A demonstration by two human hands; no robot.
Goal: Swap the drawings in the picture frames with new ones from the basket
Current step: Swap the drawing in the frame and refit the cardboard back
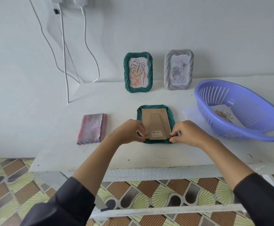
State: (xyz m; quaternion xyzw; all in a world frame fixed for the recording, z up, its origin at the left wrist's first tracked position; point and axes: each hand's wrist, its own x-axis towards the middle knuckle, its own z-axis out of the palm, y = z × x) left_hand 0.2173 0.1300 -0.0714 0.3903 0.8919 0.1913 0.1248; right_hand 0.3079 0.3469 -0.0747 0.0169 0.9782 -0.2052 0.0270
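Observation:
A green picture frame (170, 115) lies face down in the middle of the white table (116, 154), its brown cardboard back (155, 123) up. My left hand (129, 131) pinches the back's near left corner. My right hand (186, 133) pinches the near right corner. Against the wall stand a second green frame (126, 70) with a leaf drawing and a grey frame (167, 69) with a rose drawing. A purple basket (253, 128) at the right holds a flower drawing (224, 115).
A folded pink-grey cloth (92, 128) lies left of the face-down frame. A white sheet (190, 114) pokes out from under the basket. White cables (64, 51) hang down the wall at the left. Patterned floor lies below the table's front edge.

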